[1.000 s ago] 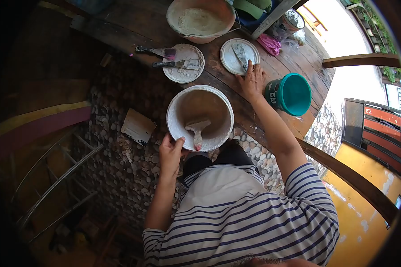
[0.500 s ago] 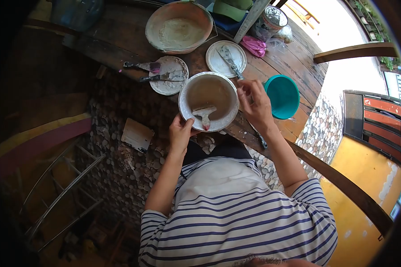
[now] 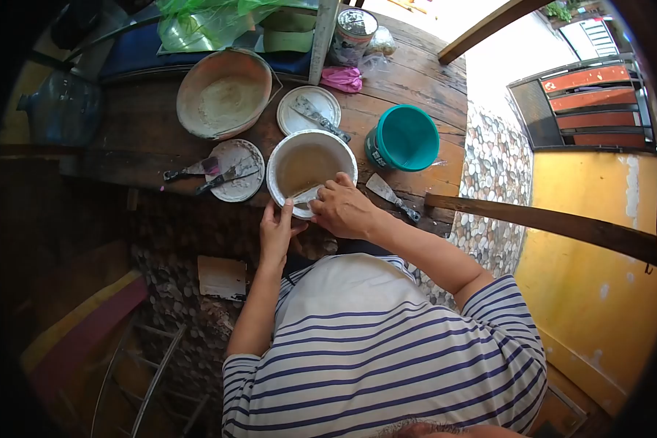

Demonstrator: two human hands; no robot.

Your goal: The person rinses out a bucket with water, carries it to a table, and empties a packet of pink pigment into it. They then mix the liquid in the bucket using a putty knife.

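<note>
A white plastic bucket (image 3: 272, 171) with cloudy brownish liquid stands at the near edge of the wooden table. My left hand (image 3: 275, 232) grips its near-left rim, thumb on top and fingers underneath. Over the near-right rim reaches my right hand (image 3: 343, 210), its fingers curled round a white-coated paintbrush (image 3: 304, 197). The hand hides most of the brush; a pale part shows inside the bucket. A putty knife (image 3: 392, 196) lies on the table right of my right hand. Left of the bucket, a putty-smeared round lid (image 3: 235, 191) carries two more putty knives (image 3: 226, 177).
Behind the bucket are another white lid (image 3: 288, 109) with a scraper on it and a large putty-caked basin (image 3: 223, 106). A teal bucket (image 3: 409, 139) stands to the right. Farther back are a paint can (image 3: 352, 40) and a pink bag (image 3: 342, 79). A wooden rail (image 3: 540, 219) runs at the right.
My right hand has moved from beside the bucket onto its near rim and closed round the paintbrush. My left hand stays on the rim. The view has shifted.
</note>
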